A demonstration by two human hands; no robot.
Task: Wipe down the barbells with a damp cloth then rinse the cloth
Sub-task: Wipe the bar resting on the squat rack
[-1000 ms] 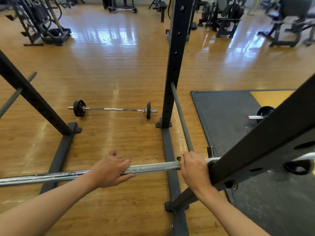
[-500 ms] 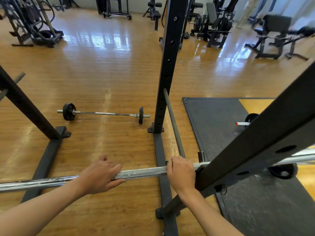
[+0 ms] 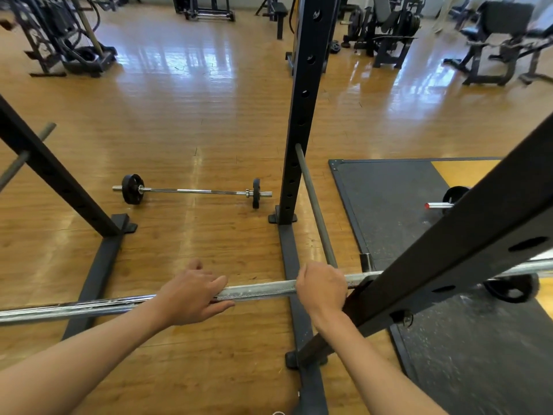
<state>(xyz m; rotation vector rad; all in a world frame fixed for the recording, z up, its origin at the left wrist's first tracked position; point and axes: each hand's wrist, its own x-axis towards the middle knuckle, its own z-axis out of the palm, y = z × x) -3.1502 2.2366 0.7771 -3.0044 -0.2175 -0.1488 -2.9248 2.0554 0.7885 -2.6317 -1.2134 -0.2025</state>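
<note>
A long steel barbell (image 3: 260,290) runs across the lower view at rack height, from the left edge to behind the near black rack upright (image 3: 466,253). My left hand (image 3: 191,295) lies over the bar with fingers nearly straight. My right hand (image 3: 321,284) grips the bar with curled fingers, right beside the upright. No cloth is visible in either hand. A second barbell (image 3: 194,191) with small black plates lies on the wooden floor ahead. A third bar end with a black plate (image 3: 440,205) lies on the dark mat at right.
The far rack post (image 3: 302,115) stands in the middle, with a grey safety rod (image 3: 314,205) slanting down toward my right hand. Black rack base rails (image 3: 95,274) run along the floor. Gym machines and benches (image 3: 493,40) line the back. A dark rubber mat (image 3: 389,205) covers the right floor.
The view shifted slightly as my head moved. Both hands stay at the same spots on the bar, left hand flat over it, right hand gripping it.
</note>
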